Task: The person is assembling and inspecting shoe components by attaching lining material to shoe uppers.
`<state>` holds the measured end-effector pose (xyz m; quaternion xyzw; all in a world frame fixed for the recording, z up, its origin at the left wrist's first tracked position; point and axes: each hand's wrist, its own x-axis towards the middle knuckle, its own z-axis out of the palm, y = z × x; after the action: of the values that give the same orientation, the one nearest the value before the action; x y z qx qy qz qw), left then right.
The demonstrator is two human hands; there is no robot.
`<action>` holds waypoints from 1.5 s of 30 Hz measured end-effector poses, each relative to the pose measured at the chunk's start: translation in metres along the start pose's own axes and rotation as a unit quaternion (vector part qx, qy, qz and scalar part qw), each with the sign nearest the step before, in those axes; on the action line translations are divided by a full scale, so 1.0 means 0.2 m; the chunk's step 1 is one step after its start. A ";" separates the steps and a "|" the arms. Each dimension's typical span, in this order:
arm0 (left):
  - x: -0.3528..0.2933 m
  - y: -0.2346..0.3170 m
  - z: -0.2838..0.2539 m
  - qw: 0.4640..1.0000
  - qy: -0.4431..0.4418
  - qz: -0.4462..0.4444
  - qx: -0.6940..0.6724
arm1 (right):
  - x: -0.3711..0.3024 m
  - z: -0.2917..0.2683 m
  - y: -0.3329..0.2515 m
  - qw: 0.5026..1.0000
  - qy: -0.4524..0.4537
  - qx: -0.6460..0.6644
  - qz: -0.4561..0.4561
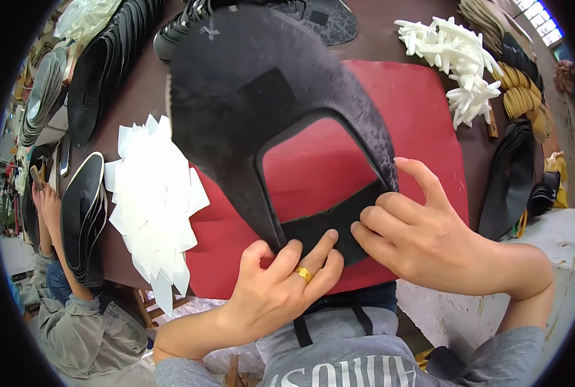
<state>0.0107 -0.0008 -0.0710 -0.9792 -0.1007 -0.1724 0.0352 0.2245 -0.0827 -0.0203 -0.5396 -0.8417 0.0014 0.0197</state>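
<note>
A black shoe upper [213, 103], flat and rounded at its far end, lies over a red mat [423, 122]. Its large opening shows the red beneath. Along the near side of that opening runs a smooth black strip [323, 226]. My left hand [278, 280], wearing a gold ring, grips the near left corner, its fingers bent over the strip. My right hand [423, 232] pinches the near right end, with the index finger raised along the mottled edge. The thumbs are partly hidden. A small dark square patch [268, 93] sits on the upper's face.
White cut pieces [152, 200] are heaped at left, beside stacked black uppers [84, 219]. More dark stacks [107, 71] stand at far left. White plastic-looking parts [452, 58] lie at far right, near tan bundles [523, 97]. Another person's hands [48, 200] work at the left edge.
</note>
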 end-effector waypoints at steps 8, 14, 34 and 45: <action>0.02 -0.02 -0.02 0.995 -0.025 -0.032 -0.092 | 0.00 0.02 -0.03 1.000 0.013 -0.015 -0.017; -0.34 0.03 0.00 0.875 0.256 -0.165 -0.377 | -0.07 0.13 -0.12 0.975 0.217 -0.046 -0.007; -0.03 -0.11 -0.13 0.623 -0.188 -0.402 -0.644 | -0.03 0.15 -0.20 0.922 0.374 0.094 0.043; -0.03 0.02 -0.09 0.674 -0.028 -0.446 -0.589 | 0.00 0.23 -0.31 0.747 0.231 0.556 0.281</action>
<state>0.0003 -0.0066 -0.0567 -0.6404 -0.4037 -0.1640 -0.6325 0.1663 -0.1079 -0.0655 -0.6292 -0.4715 0.3503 0.5090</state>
